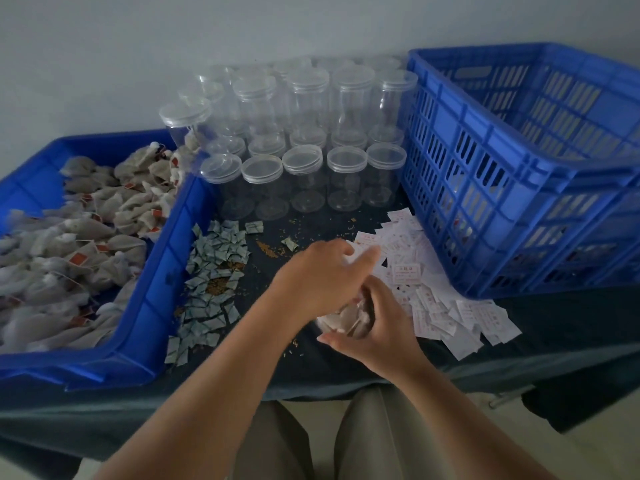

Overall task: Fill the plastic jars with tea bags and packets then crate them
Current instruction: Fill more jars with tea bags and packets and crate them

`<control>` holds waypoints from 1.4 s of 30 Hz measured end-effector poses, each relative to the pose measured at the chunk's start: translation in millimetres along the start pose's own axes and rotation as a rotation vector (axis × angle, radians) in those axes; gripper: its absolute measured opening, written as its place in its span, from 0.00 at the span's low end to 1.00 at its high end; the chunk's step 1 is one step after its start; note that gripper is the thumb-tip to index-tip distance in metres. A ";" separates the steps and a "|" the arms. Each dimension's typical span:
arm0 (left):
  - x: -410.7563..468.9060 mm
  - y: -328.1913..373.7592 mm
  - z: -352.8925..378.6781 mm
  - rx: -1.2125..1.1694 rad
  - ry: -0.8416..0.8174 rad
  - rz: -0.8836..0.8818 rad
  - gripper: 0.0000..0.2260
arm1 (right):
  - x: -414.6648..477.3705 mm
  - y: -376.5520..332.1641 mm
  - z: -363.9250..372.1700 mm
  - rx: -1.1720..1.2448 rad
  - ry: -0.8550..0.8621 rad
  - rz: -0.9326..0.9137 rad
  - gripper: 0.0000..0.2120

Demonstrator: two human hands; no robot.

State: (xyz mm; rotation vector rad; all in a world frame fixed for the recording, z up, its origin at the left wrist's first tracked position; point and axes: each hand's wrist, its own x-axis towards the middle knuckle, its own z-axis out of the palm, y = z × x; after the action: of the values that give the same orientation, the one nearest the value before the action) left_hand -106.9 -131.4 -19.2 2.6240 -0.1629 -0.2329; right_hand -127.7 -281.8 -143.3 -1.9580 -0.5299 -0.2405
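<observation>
My right hand (381, 332) grips a clear plastic jar (349, 322) near the table's front edge. The jar is tilted and holds several tea bags. My left hand (322, 271) reaches across above the jar, its fingertips at the edge of the pile of white packets (436, 306). The fingers are blurred, so a pinch cannot be made out. Small grey-green packets (211, 271) lie in a heap left of my hands. Loose tea bags with red tags (86, 244) fill the blue tray (152, 306) at the left.
Several empty lidded clear jars (304, 174) stand in stacked rows at the back. A tall blue slatted crate (519, 188) takes up the right side. Brown tea crumbs (266, 249) are scattered on the dark cloth. The table's front edge runs just below my hands.
</observation>
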 end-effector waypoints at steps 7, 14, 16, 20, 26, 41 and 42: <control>4.9 7.2 1.3 0.171 0.024 0.206 0.13 | 2.4 7.2 -4.5 -0.056 -0.064 0.186 0.30; 1.8 -2.3 0.6 0.217 -0.045 0.303 0.21 | 7.0 0.2 -6.7 0.001 -0.175 0.188 0.28; -4.1 1.9 11.2 0.317 0.002 0.306 0.29 | 9.8 -6.0 0.3 -0.094 -0.215 0.096 0.29; -3.9 10.2 15.2 0.316 0.004 0.236 0.38 | 30.8 -22.7 -2.5 -0.692 -0.095 -0.063 0.44; -8.1 31.7 -6.5 -0.068 0.083 0.190 0.30 | 57.2 -66.0 -30.3 -0.811 -0.317 -0.135 0.34; 78.3 176.6 -26.9 -0.185 0.468 0.685 0.17 | 114.0 -144.8 -308.5 -0.326 0.670 0.069 0.38; 87.5 185.2 -21.7 -0.133 0.480 0.747 0.16 | 122.9 -139.6 -317.7 -0.339 0.648 0.098 0.40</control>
State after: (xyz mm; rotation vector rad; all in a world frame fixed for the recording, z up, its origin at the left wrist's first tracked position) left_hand -30.6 -296.1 78.2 2.2223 -0.8848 0.6074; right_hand -63.1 -485.8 156.3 -2.0689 0.0375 -0.9102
